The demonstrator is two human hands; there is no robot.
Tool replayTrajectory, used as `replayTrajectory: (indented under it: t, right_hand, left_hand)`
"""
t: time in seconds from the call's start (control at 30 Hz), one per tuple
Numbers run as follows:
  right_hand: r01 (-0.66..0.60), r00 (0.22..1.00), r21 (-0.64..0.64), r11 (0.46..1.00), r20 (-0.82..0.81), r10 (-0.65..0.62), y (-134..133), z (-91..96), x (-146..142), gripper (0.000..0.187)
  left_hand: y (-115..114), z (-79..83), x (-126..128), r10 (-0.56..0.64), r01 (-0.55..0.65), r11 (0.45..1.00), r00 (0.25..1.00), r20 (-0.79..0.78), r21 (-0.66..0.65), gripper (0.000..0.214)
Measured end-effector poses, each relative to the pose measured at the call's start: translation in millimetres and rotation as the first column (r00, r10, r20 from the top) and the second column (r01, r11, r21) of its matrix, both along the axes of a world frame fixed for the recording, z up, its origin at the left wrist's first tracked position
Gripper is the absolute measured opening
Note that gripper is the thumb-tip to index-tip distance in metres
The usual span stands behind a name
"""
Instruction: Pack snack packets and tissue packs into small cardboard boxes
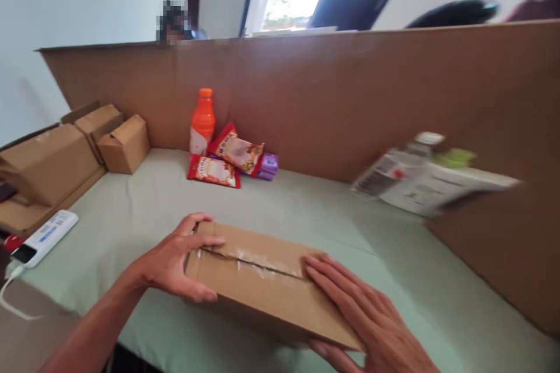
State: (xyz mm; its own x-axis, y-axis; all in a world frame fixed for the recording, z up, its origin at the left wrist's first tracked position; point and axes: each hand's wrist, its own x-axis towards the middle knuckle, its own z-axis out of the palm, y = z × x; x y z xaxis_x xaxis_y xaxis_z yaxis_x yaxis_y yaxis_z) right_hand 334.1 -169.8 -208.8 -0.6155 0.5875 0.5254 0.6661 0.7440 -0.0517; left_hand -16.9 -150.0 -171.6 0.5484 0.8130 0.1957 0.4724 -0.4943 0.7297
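Note:
A brown cardboard box (258,285) with a taped top seam lies on the pale green table cover (144,210) in front of me. My left hand (175,262) grips its left end, thumb on top and fingers curled round the side. My right hand (367,315) lies on the box's right end with fingers stretched along the top and round the edge. Both hands hold the box between them.
An orange drink bottle (202,122), two red snack packets (227,160) and a small purple pack (268,166) stand at the back by a cardboard partition (350,93). Cardboard boxes (70,157) sit left, a white power bank (44,238) near them. Blurred white packages (429,183) lie right.

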Motion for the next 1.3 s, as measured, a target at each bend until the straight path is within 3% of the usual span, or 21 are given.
replayTrajectory:
  t: [0.17,0.23,0.3,0.4,0.5,0.57,0.6,0.73,0.83,1.03,1.3]
  right_hand:
    - [-0.097,0.995,0.031,0.995,0.021,0.097,29,-3.2,-21,0.074]
    - [-0.084,0.995,0.057,0.995,-0.044,0.087,45,-4.5,-46,0.072]
    - [-0.019,0.980,0.074,0.997,-0.194,0.033,61,-13.4,-79,0.070]
    - [0.019,0.924,0.018,1.000,-0.383,-0.011,79,-45.4,-129,0.064]
    - [-0.040,0.929,-0.068,0.997,-0.371,0.012,83,-89.9,-163,0.051]
    - [-0.050,0.951,-0.116,0.992,-0.309,0.012,81,-114.4,-172,0.043]
    - [-0.043,0.960,-0.135,0.990,-0.282,0.004,79,-122.8,-174,0.039]
    - [-0.032,0.970,-0.138,0.990,-0.243,-0.003,75,-130.9,-169,0.029]
    - [-0.034,0.972,-0.125,0.992,-0.235,0.004,74,-125.7,-167,0.028]
    - [-0.052,0.982,-0.136,0.989,-0.190,0.025,73,-118.7,-169,0.026]
    - [-0.087,0.986,-0.155,0.984,-0.155,0.063,76,-117.1,-166,0.026]
  left_hand:
    - [-29,-2.6,-15,0.125,-0.124,0.990,0.992,-0.013,0.068,0.086]
    - [-44,-1.1,-30,0.256,-0.251,0.963,0.966,-0.039,0.099,0.082]
    - [-55,0.3,-51,0.424,-0.411,0.899,0.903,-0.066,0.151,0.074]
    - [-59,-0.9,-89,0.669,-0.625,0.724,0.740,-0.074,0.294,0.060]
    - [-48,-7.5,-129,0.884,-0.785,0.418,0.467,-0.006,0.458,0.057]
    - [-34,-13.0,-151,0.956,-0.834,0.220,0.287,0.058,0.506,0.058]
    - [-27,-15.5,-160,0.971,-0.847,0.148,0.221,0.086,0.511,0.059]
    - [0,-20.3,-185,0.986,-0.868,0.006,0.090,0.144,0.497,0.062]
    - [15,-18.6,-197,0.988,-0.874,-0.019,0.059,0.144,0.486,0.062]
    - [32,-11.4,-216,0.992,-0.882,-0.019,0.044,0.122,0.471,0.065]
    - [34,-0.1,-253,0.993,-0.875,0.085,0.112,0.028,0.477,0.063]
